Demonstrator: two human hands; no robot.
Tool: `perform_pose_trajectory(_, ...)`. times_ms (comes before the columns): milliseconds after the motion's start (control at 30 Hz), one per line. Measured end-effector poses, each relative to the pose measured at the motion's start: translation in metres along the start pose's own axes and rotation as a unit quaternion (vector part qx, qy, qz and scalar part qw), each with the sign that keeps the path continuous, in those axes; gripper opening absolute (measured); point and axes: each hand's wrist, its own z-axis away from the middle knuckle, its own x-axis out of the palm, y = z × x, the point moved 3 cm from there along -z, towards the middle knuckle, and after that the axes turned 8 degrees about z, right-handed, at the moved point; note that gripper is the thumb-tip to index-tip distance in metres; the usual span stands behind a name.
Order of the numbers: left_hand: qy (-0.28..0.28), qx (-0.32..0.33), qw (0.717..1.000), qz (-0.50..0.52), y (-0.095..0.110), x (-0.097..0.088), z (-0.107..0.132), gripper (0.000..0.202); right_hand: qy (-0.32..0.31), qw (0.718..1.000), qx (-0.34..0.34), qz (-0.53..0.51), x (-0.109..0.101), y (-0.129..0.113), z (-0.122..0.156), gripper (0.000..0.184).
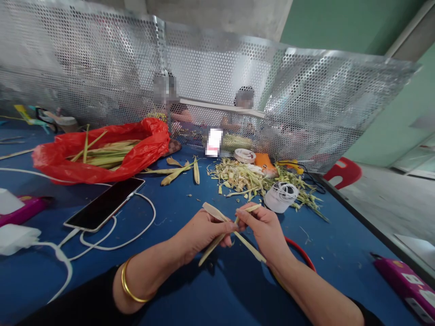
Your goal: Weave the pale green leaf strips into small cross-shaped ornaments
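In front of me, above the blue table [176,290], my left hand [202,228] pinches a pale, flat leaf strip [250,248] that runs down to the right. A second, greener leaf strip [211,250] crosses it, its lower end below my left fingers and its upper end at my right hand. My right hand [264,228] is closed on that upper end, thumb against fingers. The crossing point lies between my fingertips and is partly hidden. Close beyond my right hand stands a white tub [277,203] with thin white cord coiled on top.
A red plastic bag [50,158] of long green leaves lies back left, near a phone [105,206] with white cables. Leaf scraps [238,174] are piled behind my hands. Purple power strips [403,280] flank the table. A perforated metal screen [210,59] separates two people beyond.
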Motion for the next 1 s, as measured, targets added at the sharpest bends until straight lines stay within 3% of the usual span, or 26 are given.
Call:
perform_pose_trajectory(100, 0.012, -0.012, 0.999, 0.031, -0.002, -0.003, -0.001, 0.022, -0.023, 0.999, 0.019, 0.021, -0.004, -0.002, -0.004, 0.026)
perform_pose_trajectory(267, 0.045, -0.014, 0.989, 0.139, -0.001, -0.009, -0.001, 0.029, -0.004, 0.999, 0.029, 0.016, -0.02, -0.008, -0.012, 0.043)
perform_pose_trajectory(333, 0.056, -0.004, 0.987, 0.154, 0.002, -0.01, -0.001, 0.027, -0.037, 0.995, -0.006, 0.096, -0.021, -0.012, -0.011, 0.037)
perform_pose_trajectory(433, 0.083, 0.008, 0.986, 0.143, 0.004, -0.011, 0.0, 0.022, -0.072, 0.955, -0.109, 0.267, -0.018, -0.017, -0.007, 0.019)
perform_pose_trajectory(600, 0.124, 0.032, 0.984, 0.122, 0.003, -0.011, -0.001, 0.023, -0.012, 0.901, -0.214, 0.377, -0.015, -0.018, -0.002, 0.022)
perform_pose_trajectory(733, 0.117, 0.06, 0.978, 0.164, 0.007, -0.011, 0.0, 0.028, 0.1, 0.873, -0.285, 0.383, -0.018, -0.025, 0.005, 0.017)
perform_pose_trajectory(833, 0.101, 0.078, 0.975, 0.184, 0.01, -0.01, 0.002, 0.034, 0.081, 0.89, -0.272, 0.356, -0.011, -0.026, 0.012, 0.013)
perform_pose_trajectory(933, 0.107, 0.076, 0.972, 0.195, 0.01, -0.008, 0.002, 0.034, -0.032, 0.939, -0.166, 0.299, 0.003, -0.016, 0.014, 0.019)
perform_pose_trajectory(1000, 0.109, 0.072, 0.971, 0.198, 0.009, -0.006, 0.002, 0.033, -0.075, 0.96, -0.095, 0.252, 0.01, -0.008, 0.015, 0.022)
